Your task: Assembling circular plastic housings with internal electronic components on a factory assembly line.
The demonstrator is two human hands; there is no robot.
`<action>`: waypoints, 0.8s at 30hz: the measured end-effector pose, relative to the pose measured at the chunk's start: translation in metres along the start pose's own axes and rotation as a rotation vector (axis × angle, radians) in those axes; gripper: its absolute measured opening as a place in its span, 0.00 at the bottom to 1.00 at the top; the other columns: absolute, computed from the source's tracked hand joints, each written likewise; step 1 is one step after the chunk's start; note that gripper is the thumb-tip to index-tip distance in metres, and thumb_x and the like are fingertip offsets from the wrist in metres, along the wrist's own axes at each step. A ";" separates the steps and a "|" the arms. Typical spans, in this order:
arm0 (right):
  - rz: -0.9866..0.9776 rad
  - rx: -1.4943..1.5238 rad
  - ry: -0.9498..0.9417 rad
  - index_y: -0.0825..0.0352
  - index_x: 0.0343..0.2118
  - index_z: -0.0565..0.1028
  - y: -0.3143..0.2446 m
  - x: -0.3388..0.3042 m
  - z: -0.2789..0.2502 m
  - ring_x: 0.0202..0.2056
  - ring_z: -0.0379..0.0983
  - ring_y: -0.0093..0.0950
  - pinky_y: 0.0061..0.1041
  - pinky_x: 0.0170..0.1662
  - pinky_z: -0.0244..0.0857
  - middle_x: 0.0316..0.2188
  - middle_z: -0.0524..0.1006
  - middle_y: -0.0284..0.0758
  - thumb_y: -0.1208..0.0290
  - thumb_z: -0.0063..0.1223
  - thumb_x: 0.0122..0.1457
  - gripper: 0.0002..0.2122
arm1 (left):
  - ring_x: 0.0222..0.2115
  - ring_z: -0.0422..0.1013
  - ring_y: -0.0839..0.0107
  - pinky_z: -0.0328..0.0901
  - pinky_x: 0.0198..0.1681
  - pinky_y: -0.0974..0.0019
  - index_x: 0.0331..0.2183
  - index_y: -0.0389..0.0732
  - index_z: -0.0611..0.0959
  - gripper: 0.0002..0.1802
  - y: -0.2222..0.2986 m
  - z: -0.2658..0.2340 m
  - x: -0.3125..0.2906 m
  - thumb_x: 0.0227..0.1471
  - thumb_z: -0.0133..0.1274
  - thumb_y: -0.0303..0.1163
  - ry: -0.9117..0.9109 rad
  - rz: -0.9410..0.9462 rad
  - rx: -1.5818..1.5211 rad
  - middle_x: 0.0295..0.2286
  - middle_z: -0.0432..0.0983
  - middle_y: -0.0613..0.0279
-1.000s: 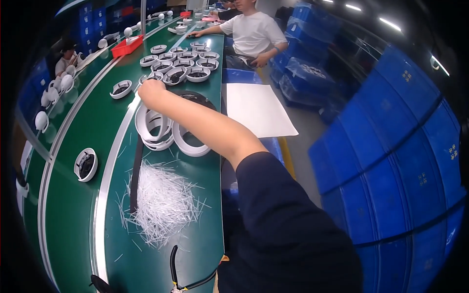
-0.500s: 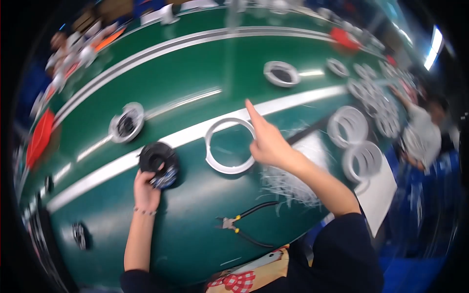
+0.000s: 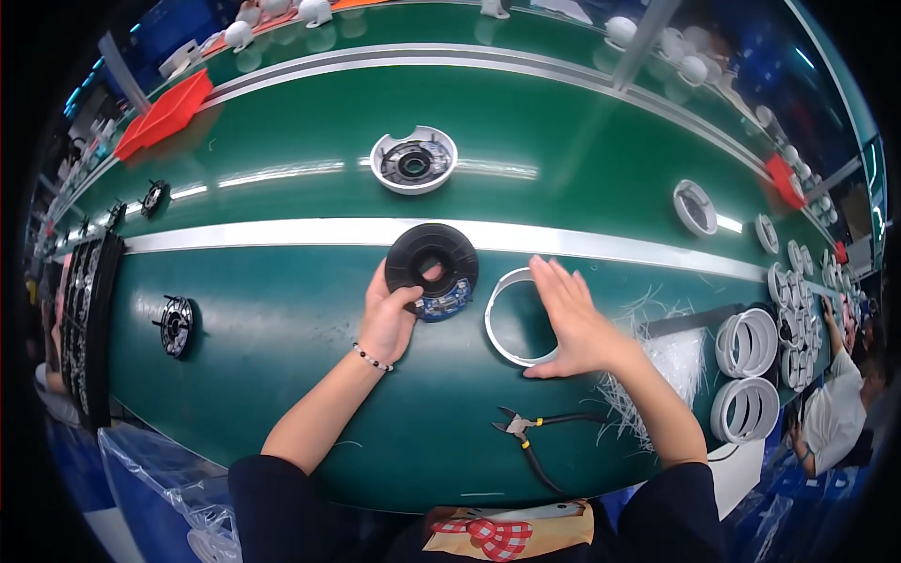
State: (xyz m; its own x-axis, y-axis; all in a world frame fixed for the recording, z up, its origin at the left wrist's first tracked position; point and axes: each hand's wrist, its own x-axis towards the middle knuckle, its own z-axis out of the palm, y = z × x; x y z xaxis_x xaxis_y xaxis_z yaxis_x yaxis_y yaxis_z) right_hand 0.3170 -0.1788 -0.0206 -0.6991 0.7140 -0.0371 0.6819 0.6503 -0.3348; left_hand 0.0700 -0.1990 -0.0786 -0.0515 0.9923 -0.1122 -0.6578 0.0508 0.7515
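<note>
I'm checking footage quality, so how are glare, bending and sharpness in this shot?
Head view: pale streaks glare off the green belt; head view: the far metal rail bows into an arc; head view: the black disc in the left hand looks fairly sharp.

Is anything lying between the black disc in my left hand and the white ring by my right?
Nothing visible stands between the black disc in your left hand and the white ring at your right hand; the pliers lie off the path, nearer you.

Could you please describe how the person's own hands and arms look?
Both the left hand and right hand are gloveless. Dark short sleeves leave the forearms bare. A bracelet of light and dark beads circles the left wrist.
</note>
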 end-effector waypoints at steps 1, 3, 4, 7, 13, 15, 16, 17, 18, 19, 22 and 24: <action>-0.031 0.146 0.006 0.75 0.54 0.39 0.003 0.004 0.003 0.54 0.44 0.48 0.37 0.56 0.42 0.53 0.48 0.52 0.56 0.66 0.25 0.56 | 0.43 0.63 0.67 0.57 0.47 0.64 0.45 0.34 0.64 0.26 0.000 0.000 -0.001 0.39 0.39 0.14 0.004 -0.007 -0.024 0.41 0.66 0.56; 0.008 0.198 0.116 0.75 0.54 0.40 0.004 0.006 0.003 0.54 0.46 0.46 0.36 0.55 0.44 0.51 0.50 0.52 0.57 0.66 0.26 0.55 | 0.43 0.63 0.65 0.57 0.47 0.62 0.45 0.34 0.65 0.25 -0.001 0.003 -0.003 0.40 0.40 0.14 0.005 -0.021 -0.085 0.41 0.66 0.55; 0.040 0.240 0.211 0.75 0.54 0.40 0.003 0.007 0.006 0.54 0.46 0.45 0.36 0.55 0.44 0.51 0.51 0.52 0.57 0.66 0.26 0.55 | 0.43 0.63 0.65 0.57 0.47 0.62 0.45 0.34 0.65 0.25 -0.001 0.002 -0.004 0.40 0.40 0.14 0.007 -0.018 -0.081 0.41 0.66 0.55; 0.261 1.066 0.470 0.76 0.54 0.39 -0.018 0.025 0.022 0.51 0.54 0.36 0.30 0.54 0.48 0.49 0.56 0.48 0.62 0.67 0.30 0.53 | 0.45 0.61 0.64 0.55 0.50 0.61 0.43 0.35 0.66 0.22 -0.003 0.008 -0.008 0.42 0.40 0.16 0.043 -0.034 -0.246 0.43 0.65 0.54; 0.097 1.361 0.495 0.74 0.54 0.33 -0.060 0.052 0.043 0.54 0.48 0.35 0.31 0.55 0.44 0.53 0.49 0.48 0.68 0.66 0.34 0.53 | 0.49 0.56 0.67 0.49 0.53 0.62 0.51 0.42 0.57 0.26 -0.008 0.024 -0.021 0.48 0.40 0.24 -0.091 -0.084 -0.149 0.48 0.58 0.60; 0.100 1.271 0.507 0.74 0.54 0.33 -0.056 0.054 0.039 0.55 0.48 0.37 0.32 0.55 0.44 0.53 0.47 0.50 0.65 0.67 0.32 0.55 | 0.47 0.58 0.66 0.57 0.48 0.59 0.51 0.42 0.55 0.28 0.002 0.019 -0.022 0.47 0.43 0.27 -0.213 -0.085 -0.010 0.47 0.58 0.58; 0.035 1.132 0.498 0.71 0.55 0.35 -0.051 0.056 0.039 0.55 0.47 0.37 0.32 0.55 0.44 0.54 0.47 0.50 0.67 0.67 0.31 0.54 | 0.46 0.59 0.65 0.60 0.46 0.57 0.51 0.42 0.55 0.28 0.009 0.011 -0.017 0.47 0.43 0.28 -0.251 -0.113 0.017 0.46 0.59 0.57; -0.025 0.992 0.489 0.67 0.56 0.36 -0.047 0.055 0.038 0.56 0.46 0.37 0.31 0.55 0.43 0.54 0.46 0.51 0.69 0.67 0.30 0.54 | 0.46 0.60 0.64 0.62 0.43 0.54 0.50 0.41 0.56 0.28 0.018 0.006 -0.011 0.47 0.43 0.29 -0.291 -0.145 0.041 0.46 0.59 0.56; -0.035 0.907 0.448 0.67 0.56 0.36 -0.044 0.054 0.035 0.56 0.46 0.37 0.31 0.56 0.43 0.54 0.46 0.50 0.66 0.68 0.28 0.56 | 0.43 0.63 0.64 0.66 0.39 0.53 0.48 0.40 0.59 0.24 0.027 0.003 -0.006 0.48 0.42 0.31 -0.198 -0.235 0.056 0.43 0.62 0.55; -0.053 0.864 0.399 0.68 0.56 0.36 -0.044 0.053 0.030 0.55 0.46 0.39 0.33 0.56 0.43 0.54 0.47 0.50 0.63 0.68 0.27 0.57 | 0.40 0.66 0.65 0.68 0.36 0.56 0.44 0.38 0.63 0.20 0.034 0.001 -0.001 0.49 0.42 0.34 -0.168 -0.298 0.152 0.39 0.67 0.56; -0.024 0.783 0.489 0.70 0.56 0.38 -0.042 0.053 0.031 0.55 0.46 0.40 0.34 0.55 0.44 0.54 0.47 0.49 0.60 0.68 0.25 0.57 | 0.35 0.69 0.71 0.69 0.35 0.64 0.41 0.37 0.66 0.14 0.029 -0.006 0.004 0.51 0.40 0.29 -0.090 -0.352 0.385 0.34 0.70 0.59; 0.052 0.908 0.705 0.72 0.55 0.39 -0.040 0.055 0.040 0.55 0.48 0.37 0.31 0.55 0.45 0.54 0.47 0.48 0.64 0.67 0.29 0.53 | 0.38 0.66 0.72 0.66 0.39 0.67 0.44 0.36 0.64 0.16 0.015 -0.005 0.000 0.51 0.38 0.22 -0.066 -0.189 0.159 0.39 0.67 0.60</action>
State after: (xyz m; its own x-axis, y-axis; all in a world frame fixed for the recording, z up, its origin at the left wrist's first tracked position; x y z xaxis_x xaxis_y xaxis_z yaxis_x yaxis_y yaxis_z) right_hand 0.2429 -0.1761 -0.0472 -0.2037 0.9069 0.3688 0.1002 0.3941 -0.9136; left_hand 0.0564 -0.1993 -0.0704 0.1140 0.9685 -0.2216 -0.5240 0.2481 0.8148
